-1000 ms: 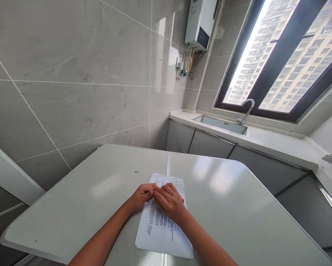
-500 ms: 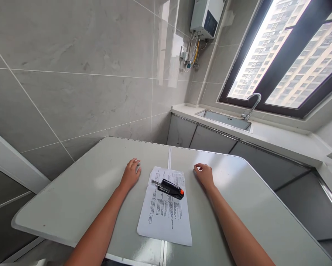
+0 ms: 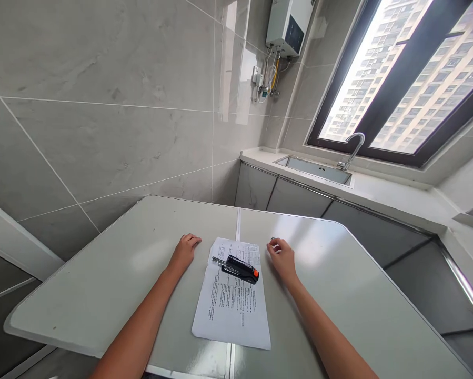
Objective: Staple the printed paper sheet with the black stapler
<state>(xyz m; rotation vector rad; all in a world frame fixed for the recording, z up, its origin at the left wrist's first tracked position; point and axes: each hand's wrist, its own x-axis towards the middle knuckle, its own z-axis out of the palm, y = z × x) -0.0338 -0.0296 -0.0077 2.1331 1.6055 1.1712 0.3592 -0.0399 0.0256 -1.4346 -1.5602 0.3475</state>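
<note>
The left hand (image 3: 183,251) rests on the table with its fingers drawn together; whether they hold anything cannot be told. The right hand (image 3: 282,257) is half curled, thumb close to the fingers, with a tiny dark, shiny piece (image 3: 273,238) at its fingertips. Between the hands, touching neither, a black stapler with an orange-red end (image 3: 240,269) lies aslant on a white printed sheet of paper (image 3: 232,329). Its slim silver metal rail (image 3: 218,260) juts from the left end; its contents are too small to make out. Half a second ago the left fingers were spread; the stapler has stayed on the paper. Beneath is a pale grey-green table (image 3: 102,284); beyond it, a grey rectangular sink (image 3: 299,164) is set into a white counter (image 3: 394,197).
</note>
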